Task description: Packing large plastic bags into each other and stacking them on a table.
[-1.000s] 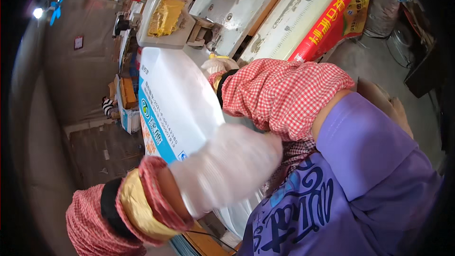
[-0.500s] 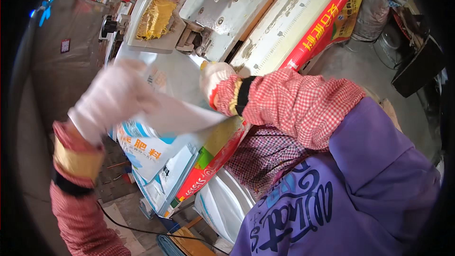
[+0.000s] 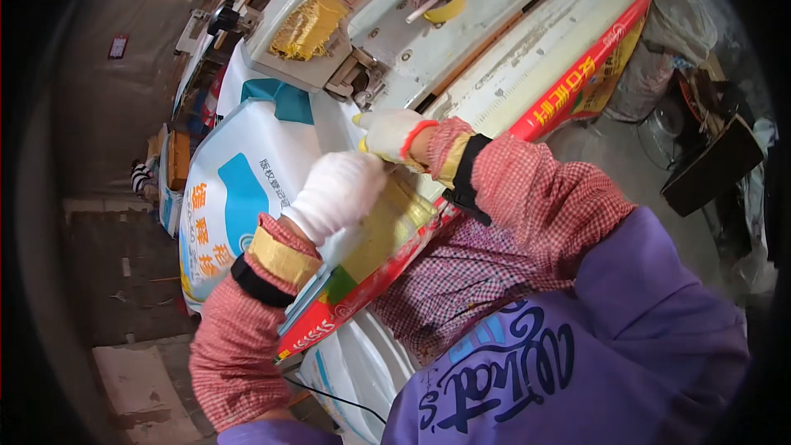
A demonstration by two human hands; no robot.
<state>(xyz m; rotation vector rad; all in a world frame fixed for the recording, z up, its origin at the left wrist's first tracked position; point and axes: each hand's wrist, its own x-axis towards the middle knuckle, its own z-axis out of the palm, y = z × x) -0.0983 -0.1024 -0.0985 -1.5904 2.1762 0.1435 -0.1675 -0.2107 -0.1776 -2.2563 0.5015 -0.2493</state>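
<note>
A white woven sack (image 3: 239, 173) with blue panels and orange print spreads over the left end of the machine bed. Its edge runs under the head of a sewing machine (image 3: 301, 66), beside the presser foot (image 3: 354, 78). My left hand (image 3: 342, 194), in a white glove, is curled closed at the sack's near edge; its fingertips are hidden beneath it. Just beyond and right of it, my right hand (image 3: 391, 133), gloved with yellow fingertips, has its fingers closed at the sack's edge near the presser foot.
A yellow tape roll (image 3: 445, 8) with a white stick in it sits on the machine bed. A red and yellow sheet (image 3: 568, 86) covers the table's front edge. White sacks (image 3: 354, 363) hang below, near my lap. A dark board (image 3: 713, 165) stands at right.
My left hand has swung rightward and nearer my right hand. The sack now lies spread out to the left, with its blue panel showing. The view has shifted slightly.
</note>
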